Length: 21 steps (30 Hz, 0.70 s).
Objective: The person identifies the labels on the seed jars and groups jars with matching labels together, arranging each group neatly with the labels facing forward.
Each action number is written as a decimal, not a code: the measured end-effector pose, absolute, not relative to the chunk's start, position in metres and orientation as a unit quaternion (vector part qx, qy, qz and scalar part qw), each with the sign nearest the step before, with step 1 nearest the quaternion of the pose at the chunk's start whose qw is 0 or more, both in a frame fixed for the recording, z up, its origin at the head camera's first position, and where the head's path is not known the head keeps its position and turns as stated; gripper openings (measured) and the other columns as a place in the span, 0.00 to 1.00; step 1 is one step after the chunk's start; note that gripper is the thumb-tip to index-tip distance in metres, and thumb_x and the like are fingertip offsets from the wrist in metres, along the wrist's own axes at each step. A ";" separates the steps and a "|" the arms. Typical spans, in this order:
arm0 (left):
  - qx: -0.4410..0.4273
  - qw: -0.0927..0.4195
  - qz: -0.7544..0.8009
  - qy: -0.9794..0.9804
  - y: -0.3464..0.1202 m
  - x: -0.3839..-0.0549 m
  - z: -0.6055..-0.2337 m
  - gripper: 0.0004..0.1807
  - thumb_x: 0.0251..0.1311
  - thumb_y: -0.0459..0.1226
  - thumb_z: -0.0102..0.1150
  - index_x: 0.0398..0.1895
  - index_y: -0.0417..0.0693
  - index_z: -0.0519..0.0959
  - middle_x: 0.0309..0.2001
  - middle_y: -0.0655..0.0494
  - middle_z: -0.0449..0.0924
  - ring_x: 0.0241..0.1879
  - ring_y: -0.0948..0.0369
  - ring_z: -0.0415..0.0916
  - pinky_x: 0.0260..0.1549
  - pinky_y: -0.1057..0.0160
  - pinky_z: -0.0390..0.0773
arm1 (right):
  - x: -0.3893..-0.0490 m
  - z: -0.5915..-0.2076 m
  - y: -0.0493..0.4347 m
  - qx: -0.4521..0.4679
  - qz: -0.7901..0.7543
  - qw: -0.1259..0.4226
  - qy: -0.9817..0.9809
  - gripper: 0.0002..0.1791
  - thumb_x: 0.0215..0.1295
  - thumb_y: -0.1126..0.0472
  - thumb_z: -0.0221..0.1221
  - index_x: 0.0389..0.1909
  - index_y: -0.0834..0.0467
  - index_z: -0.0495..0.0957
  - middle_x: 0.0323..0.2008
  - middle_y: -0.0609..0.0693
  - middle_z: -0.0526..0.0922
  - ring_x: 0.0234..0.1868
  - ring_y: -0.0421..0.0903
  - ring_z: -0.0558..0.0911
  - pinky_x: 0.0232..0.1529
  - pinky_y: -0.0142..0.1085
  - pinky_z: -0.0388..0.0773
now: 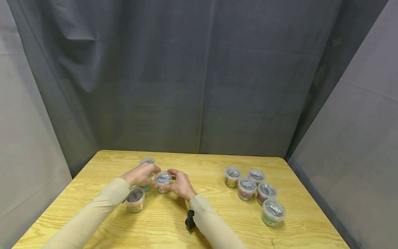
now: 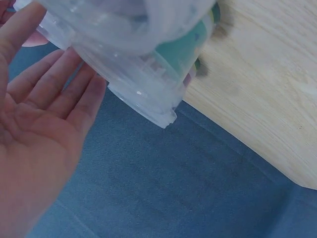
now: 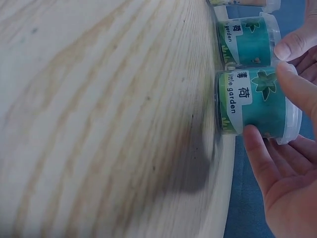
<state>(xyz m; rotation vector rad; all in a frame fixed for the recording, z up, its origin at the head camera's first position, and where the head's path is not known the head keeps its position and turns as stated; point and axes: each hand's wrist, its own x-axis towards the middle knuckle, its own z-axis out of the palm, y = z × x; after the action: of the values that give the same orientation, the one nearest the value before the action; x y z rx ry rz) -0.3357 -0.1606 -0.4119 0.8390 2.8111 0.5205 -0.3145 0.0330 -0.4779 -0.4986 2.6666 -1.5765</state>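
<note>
The right hand (image 1: 182, 186) grasps a mint cup (image 3: 262, 101), thumb at one side of its see-through lid (image 3: 293, 119) and a finger against the opposite side of its label. That cup stands upright left of the table's middle, between the two hands. The left hand (image 1: 141, 174) is not clenched: its fingers lie fairly straight, the tips touching a lid in the left wrist view (which cup that lid belongs to, I cannot tell).

The space around is crowded on the left. A second green cup (image 3: 250, 42) is just beside the grasped one, and from the head the left hand covers most of it. A far cup (image 1: 147, 160) stands behind that hand, its lower part hidden. Nearer the person, an orange-labelled cup (image 1: 136, 204) stands right by the left sleeve (image 1: 93, 211), which runs past it across the table (image 1: 168, 231).

Well apart, on the right, five more lidded cups are grouped: a yellow-labelled cup (image 1: 232, 180), a rear cup (image 1: 256, 175) partly screened by those in front, two reddish cups (image 1: 245, 194) near the middle, and a green-labelled cup (image 1: 273, 213) closest to the person. A black device (image 1: 190, 220) sits at the right wrist, beside the right sleeve (image 1: 214, 221). A dark curtain (image 1: 199, 79) hangs behind the table.
</note>
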 end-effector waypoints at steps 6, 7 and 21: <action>0.277 0.082 0.157 0.944 -0.160 -0.337 -0.410 0.35 0.48 0.38 0.76 0.60 0.36 0.76 0.57 0.42 0.79 0.56 0.46 0.76 0.56 0.47 0.78 | -0.314 -0.474 0.039 -0.161 -0.470 0.005 0.868 0.45 0.51 0.53 0.74 0.68 0.63 0.67 0.64 0.58 0.75 0.63 0.56 0.76 0.59 0.47 0.78; 0.278 0.080 0.155 0.945 -0.160 -0.337 -0.410 0.35 0.48 0.38 0.76 0.60 0.36 0.76 0.58 0.42 0.78 0.56 0.46 0.76 0.55 0.47 0.78 | -0.313 -0.473 0.040 -0.159 -0.466 0.004 0.870 0.45 0.51 0.52 0.75 0.68 0.63 0.67 0.65 0.59 0.74 0.63 0.56 0.76 0.60 0.47 0.78; 0.265 0.086 0.167 0.946 -0.155 -0.334 -0.404 0.43 0.48 0.48 0.76 0.66 0.38 0.71 0.64 0.44 0.74 0.62 0.46 0.72 0.60 0.46 0.75 | -0.302 -0.463 0.080 -0.143 -0.449 -0.001 0.882 0.30 0.69 0.54 0.60 0.68 0.62 0.68 0.65 0.61 0.73 0.65 0.61 0.73 0.63 0.51 0.74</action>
<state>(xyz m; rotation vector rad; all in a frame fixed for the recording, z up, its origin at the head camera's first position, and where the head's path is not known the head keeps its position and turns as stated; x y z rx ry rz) -0.3337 -0.1548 -0.4044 0.7895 2.8197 0.4979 -0.3017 0.0804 -0.4634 -0.4484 2.7730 -1.4133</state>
